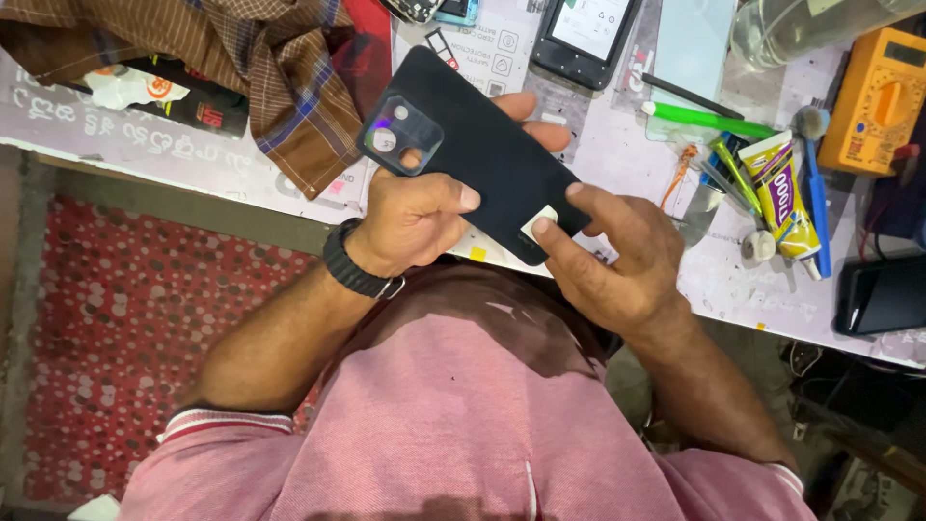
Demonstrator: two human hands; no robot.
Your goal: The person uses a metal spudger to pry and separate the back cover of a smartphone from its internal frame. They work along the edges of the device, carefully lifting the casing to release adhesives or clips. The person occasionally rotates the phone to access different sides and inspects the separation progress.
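Both hands grip 1 black phone back cover [477, 145] (camera cutout up-left): left hand [410, 217] closed on its edge, right hand [617, 256] fingertips [543, 228] pinching its lower corner over the workbench [617, 145].

Bright even daylight, soft shadows, sharp focus, slight glare.

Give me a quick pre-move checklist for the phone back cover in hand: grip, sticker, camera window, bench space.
1. Left hand grips the black back cover near the camera end: ok.
2. Right hand supports the lower end, thumb at the small white sticker: ok.
3. Sticker peeled or attached: cannot tell.
4. Camera window free of fingers: not ok, a fingertip shows through one cutout.
5. Glue tube within reach on the bench: ok.
6. Cover clear of the checked cloth: ok.
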